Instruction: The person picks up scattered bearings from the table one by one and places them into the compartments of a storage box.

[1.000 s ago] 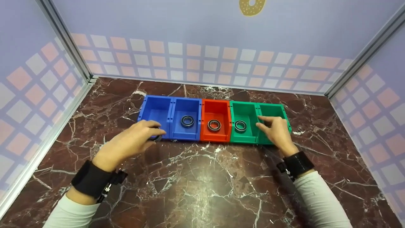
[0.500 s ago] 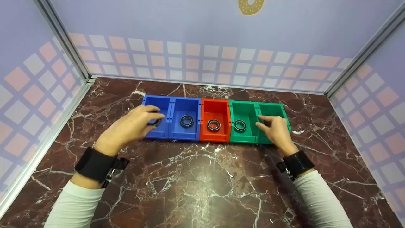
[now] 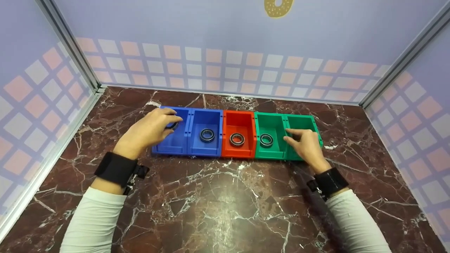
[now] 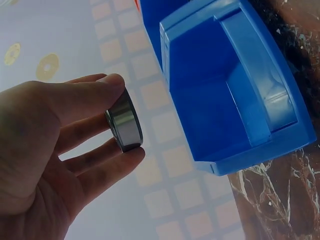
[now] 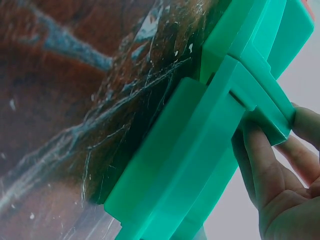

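My left hand (image 3: 149, 128) holds a ball bearing (image 4: 126, 122) over the leftmost blue bin (image 3: 170, 151). In the left wrist view, thumb and fingers pinch its shiny metal rim, with the bin standing to the right. My right hand (image 3: 310, 148) is at the two green bins; its thumb and fingers grip the wall of a green bin (image 5: 170, 185) near where the two meet. Other bearings lie flat: one bearing (image 3: 207, 141) in the second blue bin, one bearing (image 3: 237, 144) in the red bin (image 3: 239, 153), one bearing (image 3: 266, 145) in the left green bin (image 3: 270, 154).
The bins stand side by side in a row on a dark red marbled table (image 3: 218, 203). A checkered back wall (image 3: 225, 42) rises behind them, with side walls at left and right. Black straps with cameras sit on both wrists.
My left hand has moved away from me with the bearing, from the front edge of the leftmost blue bin to over its far part. The right hand has stayed at the green bins.
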### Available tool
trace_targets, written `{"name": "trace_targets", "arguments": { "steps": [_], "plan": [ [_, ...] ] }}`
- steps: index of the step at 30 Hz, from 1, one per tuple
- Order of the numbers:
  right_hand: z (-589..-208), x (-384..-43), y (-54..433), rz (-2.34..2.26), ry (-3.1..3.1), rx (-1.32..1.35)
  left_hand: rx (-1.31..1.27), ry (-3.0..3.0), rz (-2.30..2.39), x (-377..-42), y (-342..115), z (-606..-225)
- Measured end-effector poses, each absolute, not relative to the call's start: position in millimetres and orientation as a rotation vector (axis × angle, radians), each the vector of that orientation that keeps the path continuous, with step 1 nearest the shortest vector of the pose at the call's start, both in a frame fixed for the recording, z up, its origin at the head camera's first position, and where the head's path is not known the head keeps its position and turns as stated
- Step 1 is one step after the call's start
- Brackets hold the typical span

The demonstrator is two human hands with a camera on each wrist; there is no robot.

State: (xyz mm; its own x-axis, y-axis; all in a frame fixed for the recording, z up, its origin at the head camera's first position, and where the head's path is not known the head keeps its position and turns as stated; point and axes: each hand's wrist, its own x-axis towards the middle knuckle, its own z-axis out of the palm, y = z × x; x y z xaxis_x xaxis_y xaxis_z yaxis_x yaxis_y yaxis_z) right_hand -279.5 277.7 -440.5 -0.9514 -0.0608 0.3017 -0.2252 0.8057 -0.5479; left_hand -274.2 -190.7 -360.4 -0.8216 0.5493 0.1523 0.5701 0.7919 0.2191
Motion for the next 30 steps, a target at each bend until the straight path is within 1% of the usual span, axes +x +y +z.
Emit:
{"name": "trace_targets", "arguments": {
  "steps": [12,30],
  "plan": [
    [-441,-279,278,0.882,-2.739,0.209,-0.852,-2.941,-0.468,-297,-191,-374],
    [-441,-281,278,0.859,-2.744,0.198,-0.816,-2.971,-0.493,-311,-186,-391]
  ]
}}
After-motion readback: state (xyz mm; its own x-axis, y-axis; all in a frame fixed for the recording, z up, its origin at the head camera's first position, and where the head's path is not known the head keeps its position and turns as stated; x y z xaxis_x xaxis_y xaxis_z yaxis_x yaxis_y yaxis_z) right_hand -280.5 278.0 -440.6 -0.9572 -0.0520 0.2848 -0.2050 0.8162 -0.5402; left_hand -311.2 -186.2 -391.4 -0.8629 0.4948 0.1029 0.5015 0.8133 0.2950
